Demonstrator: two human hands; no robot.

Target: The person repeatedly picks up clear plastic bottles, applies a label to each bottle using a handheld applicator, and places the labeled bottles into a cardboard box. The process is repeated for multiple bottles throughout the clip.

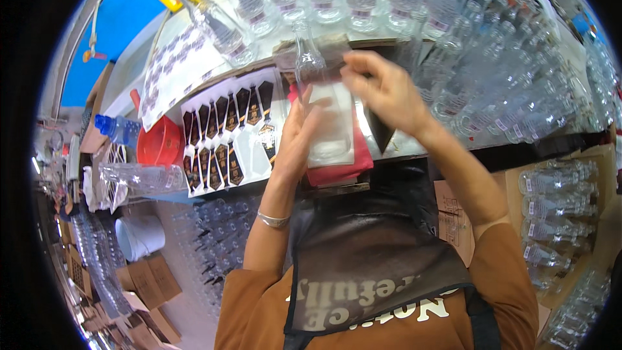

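Observation:
A clear glass bottle [332, 139] lies on a pink-red cloth [366, 155] in front of me, its neck pointing away. My left hand [298, 136] grips its left side, with the thumb over the glass. Just right of the bottle my right hand [382, 84] hovers with bent fingers, blurred by motion; whether it holds anything does not show. To the left lies a white sheet of black tie-shaped labels [249, 149], with several bare spots on it. A sheet of small purple-printed labels [181, 68] is farther back.
Clear glass bottles [363, 0] stand along the back, and many crowd the right side [505, 84]. A red plastic basket [162, 142] and a blue-capped bottle [116, 128] sit at the left edge. A carton of bottles [560, 201] is low right; a white bucket [139, 236] stands low left.

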